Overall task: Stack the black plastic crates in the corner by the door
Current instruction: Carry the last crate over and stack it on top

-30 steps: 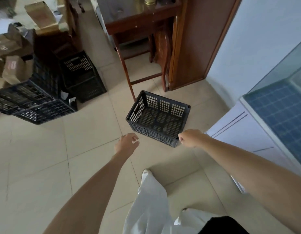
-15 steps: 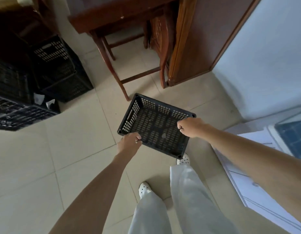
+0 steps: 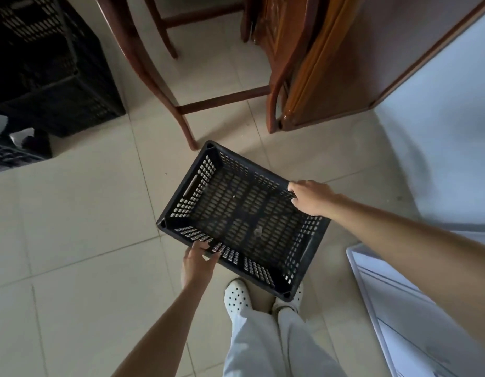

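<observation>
An empty black perforated plastic crate [image 3: 236,213] is in front of me, open side up, over the tiled floor just ahead of my feet. My left hand [image 3: 199,258] grips its near long rim, fingers curled over the edge. My right hand [image 3: 308,197] holds the far right rim. A taller black crate [image 3: 54,74] stands at the upper left by the table leg. The brown wooden door [image 3: 342,58] and the pale wall corner [image 3: 431,137] lie to the upper right.
A wooden table's curved legs [image 3: 154,77] and crossbar stand just beyond the crate. More flat black crates [image 3: 7,156] lie at the left edge with scraps of paper. A white cabinet [image 3: 415,308] sits at the lower right.
I have stepped closer and both hands have closed on the crate's rims. The crate now sits nearer my feet, and the view has tilted further down.
</observation>
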Demonstrator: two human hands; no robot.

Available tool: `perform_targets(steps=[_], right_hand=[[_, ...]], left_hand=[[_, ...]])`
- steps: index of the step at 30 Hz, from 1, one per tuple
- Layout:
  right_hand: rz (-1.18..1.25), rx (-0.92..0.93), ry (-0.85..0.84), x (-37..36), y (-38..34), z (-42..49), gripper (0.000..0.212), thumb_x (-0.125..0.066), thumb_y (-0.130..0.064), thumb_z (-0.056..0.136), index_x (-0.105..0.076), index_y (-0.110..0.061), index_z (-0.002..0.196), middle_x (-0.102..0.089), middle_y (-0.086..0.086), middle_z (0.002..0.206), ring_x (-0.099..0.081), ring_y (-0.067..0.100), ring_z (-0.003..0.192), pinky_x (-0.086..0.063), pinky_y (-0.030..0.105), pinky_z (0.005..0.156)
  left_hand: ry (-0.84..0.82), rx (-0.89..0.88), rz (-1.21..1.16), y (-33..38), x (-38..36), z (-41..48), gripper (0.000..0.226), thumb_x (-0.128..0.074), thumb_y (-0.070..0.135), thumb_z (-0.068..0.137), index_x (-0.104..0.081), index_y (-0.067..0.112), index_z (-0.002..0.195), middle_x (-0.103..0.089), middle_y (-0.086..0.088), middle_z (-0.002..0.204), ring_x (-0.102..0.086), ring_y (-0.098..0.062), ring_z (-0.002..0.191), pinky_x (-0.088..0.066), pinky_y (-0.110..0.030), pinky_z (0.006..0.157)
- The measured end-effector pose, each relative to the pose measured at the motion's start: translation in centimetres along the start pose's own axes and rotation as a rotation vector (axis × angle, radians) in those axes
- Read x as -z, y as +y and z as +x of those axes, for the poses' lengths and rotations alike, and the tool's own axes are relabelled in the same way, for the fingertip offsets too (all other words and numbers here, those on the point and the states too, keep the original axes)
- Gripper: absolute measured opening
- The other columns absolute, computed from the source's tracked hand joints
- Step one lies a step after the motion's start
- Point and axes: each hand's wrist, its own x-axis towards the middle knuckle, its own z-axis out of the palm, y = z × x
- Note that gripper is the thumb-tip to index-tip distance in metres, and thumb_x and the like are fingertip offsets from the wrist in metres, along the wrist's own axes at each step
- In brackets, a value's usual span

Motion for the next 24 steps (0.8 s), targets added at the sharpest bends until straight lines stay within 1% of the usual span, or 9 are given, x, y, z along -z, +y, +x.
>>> perform_targets(steps=[3,5,7,10,12,14,16,21,24], right_hand=[[0.029,-0.020,0.018,-3.1,0.3,4.0,0.046,-0.048,-0.027,0.095,-0.040,-0.015,0.138,-0.053,0.010,0.135,-0.054,0.032,0.117,-0.046,0.042,0.089],[0.073,-0.059,0.024,-4.8,0.4,6.6,0.053,-0.050,-0.028,0.094,-0.034,-0.012,0.142,-0.048,0.012,0.139,-0.051,0.033,0.121,-0.046,0.045,0.092],[0.094,-0.081,0.043,-6.5,0.4,9.0,0.058,-0.051,-0.029,0.094,-0.028,-0.011,0.145,-0.042,0.011,0.144,-0.046,0.034,0.126,-0.044,0.047,0.097],[0.064,-0.091,0.066,-8.6,0.4,11.9,0.066,-0.050,-0.032,0.095,-0.020,-0.010,0.149,-0.034,0.012,0.150,-0.039,0.034,0.133,-0.040,0.048,0.104],[0.057,-0.088,0.050,-9.7,0.1,13.2,0.070,-0.048,-0.035,0.097,-0.014,-0.008,0.152,-0.030,0.014,0.153,-0.036,0.035,0.136,-0.037,0.048,0.108],[0.106,-0.100,0.060,-10.2,-0.6,14.2,0.069,-0.048,-0.035,0.097,-0.015,-0.007,0.151,-0.032,0.016,0.151,-0.040,0.036,0.134,-0.037,0.048,0.107],[0.174,-0.130,0.117,-10.4,-1.0,15.0,0.061,-0.049,-0.032,0.096,-0.025,-0.006,0.146,-0.040,0.018,0.144,-0.046,0.036,0.126,-0.041,0.046,0.101],[0.132,-0.194,0.224,-9.9,-1.4,14.3,0.048,-0.050,-0.034,0.097,-0.041,-0.005,0.134,-0.052,0.016,0.130,-0.057,0.032,0.113,-0.046,0.041,0.094],[0.148,-0.268,0.196,-9.2,-0.5,12.6,0.048,-0.048,-0.036,0.097,-0.040,-0.006,0.134,-0.052,0.015,0.130,-0.058,0.032,0.112,-0.044,0.042,0.095]], left_hand=[[0.034,0.126,-0.088,-1.1,-2.6,2.9,0.051,-0.073,0.022,0.084,-0.050,0.012,0.128,-0.048,-0.014,0.131,-0.052,-0.027,0.098,-0.043,-0.035,0.080],[0.047,0.197,-0.157,-1.7,-4.3,4.9,0.064,-0.074,0.019,0.084,-0.040,0.017,0.139,-0.034,-0.016,0.144,-0.053,-0.031,0.098,-0.044,-0.039,0.081],[0.058,0.216,-0.220,-2.3,-6.0,6.7,0.076,-0.073,0.016,0.084,-0.030,0.023,0.147,-0.018,-0.017,0.155,-0.053,-0.038,0.113,-0.044,-0.041,0.086],[0.081,0.201,-0.275,-3.1,-8.2,8.8,0.082,-0.072,0.012,0.085,-0.026,0.023,0.151,0.001,-0.017,0.161,-0.037,-0.040,0.137,-0.040,-0.046,0.104],[0.121,0.188,-0.303,-3.6,-9.1,9.4,0.080,-0.072,0.009,0.085,-0.027,0.022,0.151,0.009,-0.014,0.162,-0.030,-0.039,0.141,-0.038,-0.047,0.109],[0.181,0.212,-0.339,-4.0,-9.6,9.9,0.083,-0.072,0.006,0.084,-0.026,0.024,0.151,0.006,-0.010,0.161,-0.043,-0.037,0.126,-0.044,-0.043,0.101],[0.226,0.269,-0.412,-4.0,-9.6,10.2,0.085,-0.073,0.006,0.082,-0.027,0.029,0.149,-0.003,-0.011,0.158,-0.050,-0.034,0.104,-0.044,-0.039,0.091],[0.299,0.414,-0.611,-3.8,-8.4,10.1,0.057,-0.076,0.014,0.082,-0.052,0.018,0.133,-0.047,-0.019,0.130,-0.054,-0.034,0.110,-0.044,-0.043,0.105],[0.312,0.367,-0.644,-3.4,-7.7,8.9,0.053,-0.077,0.017,0.081,-0.055,0.019,0.129,-0.056,-0.019,0.123,-0.058,-0.037,0.111,-0.049,-0.052,0.102]])
